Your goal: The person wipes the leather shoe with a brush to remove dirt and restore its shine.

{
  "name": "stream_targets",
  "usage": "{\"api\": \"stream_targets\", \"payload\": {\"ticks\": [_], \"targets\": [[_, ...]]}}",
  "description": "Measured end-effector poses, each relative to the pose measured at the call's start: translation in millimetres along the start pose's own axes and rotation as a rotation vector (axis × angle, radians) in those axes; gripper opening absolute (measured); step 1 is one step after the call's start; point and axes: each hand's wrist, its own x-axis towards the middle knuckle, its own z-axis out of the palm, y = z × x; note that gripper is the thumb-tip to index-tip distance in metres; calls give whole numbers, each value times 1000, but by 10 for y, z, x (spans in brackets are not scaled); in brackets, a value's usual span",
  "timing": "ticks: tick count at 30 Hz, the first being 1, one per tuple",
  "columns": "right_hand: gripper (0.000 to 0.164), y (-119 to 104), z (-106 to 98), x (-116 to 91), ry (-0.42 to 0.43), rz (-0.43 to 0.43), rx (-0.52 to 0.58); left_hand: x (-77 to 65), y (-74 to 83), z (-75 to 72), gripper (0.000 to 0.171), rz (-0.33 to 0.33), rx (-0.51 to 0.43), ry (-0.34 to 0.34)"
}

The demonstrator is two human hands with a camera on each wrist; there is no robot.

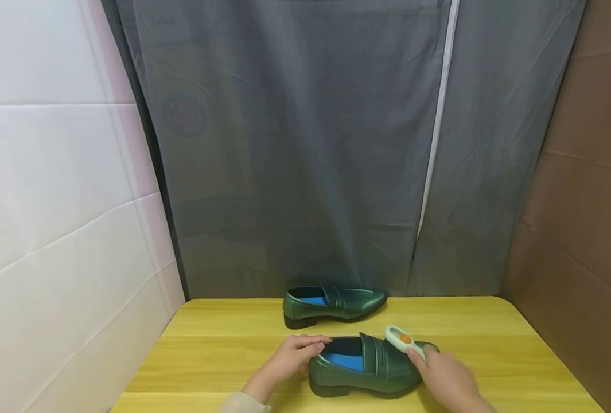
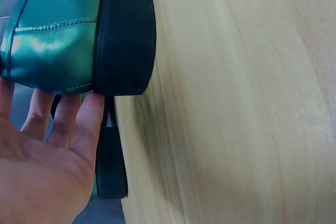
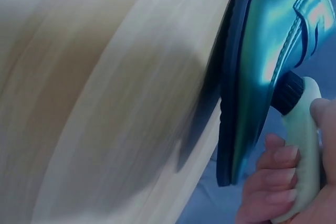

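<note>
A dark green loafer (image 1: 400,376) with a blue insole sits on the yellow table, its toe to the right. At its heel, my left hand (image 1: 292,357) touches the shoe. The left wrist view has the fingertips (image 2: 89,103) against the back of the heel (image 2: 58,56), fairly straight; the thumb is hidden there. My right hand (image 1: 450,380) grips a small pale green brush (image 1: 397,337) with an orange oval on it. Its black bristles (image 3: 289,93) meet the upper of the shoe just ahead of the strap.
Behind stands the matching green loafer (image 1: 336,304), toe also rightward, near the back edge of the wooden table (image 1: 222,332). A grey curtain (image 1: 305,149) hangs behind, with a white panel (image 1: 62,172) on the left and a brown one (image 1: 579,229) on the right.
</note>
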Motion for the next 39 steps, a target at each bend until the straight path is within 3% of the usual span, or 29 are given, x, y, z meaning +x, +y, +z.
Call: {"api": "stream_targets", "payload": {"ticks": [14,20,27,39], "targets": [[58,-127,-17,19,-46,2,97,-14,17,19,34,11,-3,14],[55,-211,-24,6,-1,-35,112,-12,20,22,34,16,2,17],[54,-282,-26,20,-18,-26,114,-21,19,29,32,6,16,16],[52,-402,-33,27,55,-120,83,-16,2,8,33,11,15,18]]}}
